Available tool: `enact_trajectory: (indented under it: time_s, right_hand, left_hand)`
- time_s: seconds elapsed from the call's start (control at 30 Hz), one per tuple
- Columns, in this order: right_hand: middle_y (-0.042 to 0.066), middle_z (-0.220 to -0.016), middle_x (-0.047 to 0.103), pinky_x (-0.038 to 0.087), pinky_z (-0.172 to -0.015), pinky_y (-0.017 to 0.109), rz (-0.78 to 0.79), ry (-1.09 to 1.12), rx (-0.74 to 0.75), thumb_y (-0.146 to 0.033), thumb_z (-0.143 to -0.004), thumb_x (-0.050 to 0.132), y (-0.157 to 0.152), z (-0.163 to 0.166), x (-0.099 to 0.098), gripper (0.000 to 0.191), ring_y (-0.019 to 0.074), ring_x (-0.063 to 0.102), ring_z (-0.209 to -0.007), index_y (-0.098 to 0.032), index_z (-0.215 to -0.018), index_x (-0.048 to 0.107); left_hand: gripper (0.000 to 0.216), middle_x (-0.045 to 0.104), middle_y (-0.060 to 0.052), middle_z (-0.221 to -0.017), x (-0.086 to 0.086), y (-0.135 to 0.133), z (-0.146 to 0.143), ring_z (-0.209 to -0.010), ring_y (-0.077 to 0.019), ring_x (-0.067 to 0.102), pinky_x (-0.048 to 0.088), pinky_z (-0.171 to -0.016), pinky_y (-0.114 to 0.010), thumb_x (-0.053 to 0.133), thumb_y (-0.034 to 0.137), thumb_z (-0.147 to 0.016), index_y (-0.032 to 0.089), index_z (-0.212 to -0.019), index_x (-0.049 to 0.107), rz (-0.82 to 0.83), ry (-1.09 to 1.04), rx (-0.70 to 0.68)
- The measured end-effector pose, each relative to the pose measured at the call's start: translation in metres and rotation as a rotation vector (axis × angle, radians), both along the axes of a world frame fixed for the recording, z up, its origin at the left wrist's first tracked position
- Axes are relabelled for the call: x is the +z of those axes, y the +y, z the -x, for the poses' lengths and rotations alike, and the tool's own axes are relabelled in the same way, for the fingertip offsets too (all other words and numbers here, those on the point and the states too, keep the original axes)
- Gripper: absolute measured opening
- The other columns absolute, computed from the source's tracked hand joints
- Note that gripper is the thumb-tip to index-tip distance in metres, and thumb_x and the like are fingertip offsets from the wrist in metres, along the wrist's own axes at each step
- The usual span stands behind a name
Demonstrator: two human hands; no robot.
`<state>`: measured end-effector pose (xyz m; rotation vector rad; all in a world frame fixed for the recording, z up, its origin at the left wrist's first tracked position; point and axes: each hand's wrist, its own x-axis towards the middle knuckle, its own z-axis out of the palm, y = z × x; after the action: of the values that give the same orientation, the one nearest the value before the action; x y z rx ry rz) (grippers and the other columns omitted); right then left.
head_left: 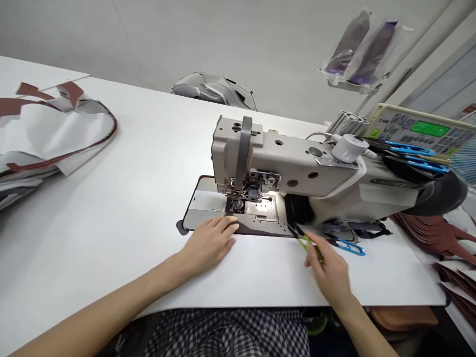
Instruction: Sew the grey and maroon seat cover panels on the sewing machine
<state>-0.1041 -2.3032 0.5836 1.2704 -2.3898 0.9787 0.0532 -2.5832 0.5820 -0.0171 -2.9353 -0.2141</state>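
Note:
My left hand (210, 243) lies flat, fingers stretched out, at the front edge of the metal needle plate (206, 206), fingertips close to the presser foot (235, 204) of the beige sewing machine (282, 166). A thin dark strip (260, 229) runs along the plate's front edge by those fingers. My right hand (329, 270) is blurred by motion and pinches green-handled snips (305, 240), whose dark tips point toward the plate. Blue snips (351, 246) lie on the table just beyond that hand.
A heap of white and maroon cut pieces (52, 131) lies at the far left. Maroon pieces (435, 233) are stacked at the right. A control panel (424, 130) with blue scissors (412, 148) sits on the machine's right end. A grey object (213, 89) lies behind the white table (111, 208).

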Motion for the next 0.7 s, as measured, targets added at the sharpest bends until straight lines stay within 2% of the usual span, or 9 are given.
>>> enact_trajectory:
  time_s: [0.07,0.13,0.2,0.3,0.4,0.57,0.7]
  right_hand:
    - [0.005,-0.101,0.075,0.056,-0.066,0.028,-0.068,-0.268,0.106,-0.029,-0.102,0.047,-0.041,-0.009,0.004,0.034,0.0167,0.07,-0.074,-0.024,-0.131,0.063]
    - [0.005,-0.109,0.075,0.057,-0.082,0.031,-0.114,-0.418,0.163,-0.028,-0.1,0.046,-0.085,-0.008,0.004,0.033,0.0194,0.072,-0.093,-0.024,-0.123,0.069]
    - [0.007,-0.116,0.073,0.054,-0.091,0.033,-0.12,-0.444,0.152,-0.026,-0.097,0.047,-0.121,-0.001,0.003,0.032,0.0216,0.069,-0.104,-0.021,-0.119,0.071]
    - [0.009,-0.109,0.074,0.052,-0.088,0.035,-0.13,-0.414,0.126,-0.023,-0.095,0.048,-0.153,0.008,0.0,0.031,0.0233,0.068,-0.099,-0.019,-0.113,0.072]
    - [0.009,-0.097,0.074,0.051,-0.083,0.035,-0.145,-0.403,0.133,-0.02,-0.093,0.048,-0.164,0.005,-0.004,0.03,0.0229,0.068,-0.089,-0.019,-0.106,0.074]
    - [0.009,-0.108,0.072,0.05,-0.088,0.035,-0.112,-0.414,0.131,-0.023,-0.094,0.047,-0.159,-0.005,-0.007,0.033,0.0231,0.067,-0.098,-0.021,-0.115,0.072]
    - [0.012,-0.101,0.073,0.05,-0.085,0.038,-0.088,-0.445,0.089,-0.025,-0.093,0.048,-0.159,-0.001,-0.008,0.032,0.0258,0.067,-0.093,-0.018,-0.111,0.074]
  left_hand:
    - [0.025,0.063,-0.009,-0.126,-0.007,-0.003,0.006,-0.108,-0.0255,0.062,0.054,-0.086,-0.04,0.044,0.024,-0.1,0.015,-0.119,0.058,-0.018,0.044,0.015]
    - [0.023,0.064,-0.009,-0.118,-0.013,-0.001,0.012,-0.102,-0.0243,0.063,0.056,-0.081,-0.039,0.043,0.023,-0.1,0.015,-0.115,0.058,-0.037,0.092,0.029]
    - [0.023,0.064,-0.009,-0.117,-0.017,0.002,0.015,-0.098,-0.0236,0.063,0.056,-0.079,-0.04,0.041,0.022,-0.1,0.014,-0.115,0.057,-0.047,0.127,0.053]
    - [0.023,0.063,-0.009,-0.118,-0.02,0.005,0.016,-0.099,-0.0241,0.064,0.057,-0.08,-0.041,0.04,0.022,-0.101,0.015,-0.116,0.056,-0.052,0.157,0.059]
    - [0.022,0.064,-0.009,-0.113,-0.019,0.004,0.016,-0.098,-0.0252,0.064,0.058,-0.08,-0.042,0.042,0.019,-0.099,0.014,-0.113,0.058,-0.051,0.157,0.038]
    - [0.024,0.064,-0.01,-0.112,-0.019,0.005,0.017,-0.096,-0.0253,0.064,0.059,-0.079,-0.044,0.039,0.018,-0.098,0.012,-0.113,0.058,-0.062,0.146,0.049]
    - [0.023,0.064,-0.01,-0.111,-0.019,0.005,0.018,-0.096,-0.0255,0.064,0.059,-0.077,-0.044,0.04,0.018,-0.097,0.013,-0.11,0.059,-0.066,0.14,0.044]
